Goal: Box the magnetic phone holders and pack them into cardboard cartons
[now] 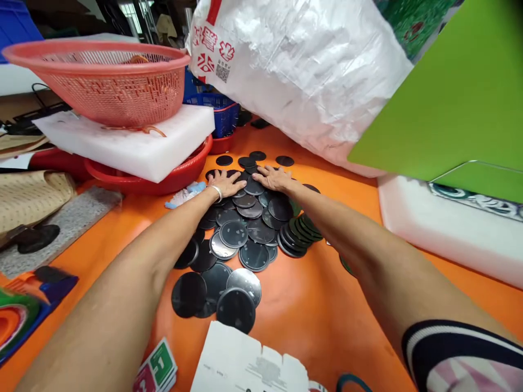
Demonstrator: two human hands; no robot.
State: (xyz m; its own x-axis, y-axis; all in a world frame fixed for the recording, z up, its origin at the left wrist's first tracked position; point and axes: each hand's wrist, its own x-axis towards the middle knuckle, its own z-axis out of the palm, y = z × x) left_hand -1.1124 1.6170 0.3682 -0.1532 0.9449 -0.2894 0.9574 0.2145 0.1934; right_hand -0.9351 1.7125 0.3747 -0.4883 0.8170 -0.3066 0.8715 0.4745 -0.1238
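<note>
A loose heap of round black discs (pixel 261 231) spreads over the orange tabletop (pixel 302 305). My left hand (pixel 227 184) lies on the far left of the heap with its fingers spread, a white band round the wrist. Across from it, my right hand (pixel 273 177) rests fingers apart on the far right of the heap. Neither hand grips a disc. A leaning row of discs (pixel 300 234) stands beside my right forearm. Closer to me, several discs (pixel 236 309) overlap, some shiny. My forearms hide part of the heap's sides.
At left, a pink basket (pixel 126 92) sits on white foam (pixel 163 144) over a red basin (pixel 180 177). A big white sack (pixel 294 71) leans at the back. A green board (pixel 457 98) and white foam block (pixel 449 228) stand right. A white card (pixel 245 359) lies in front.
</note>
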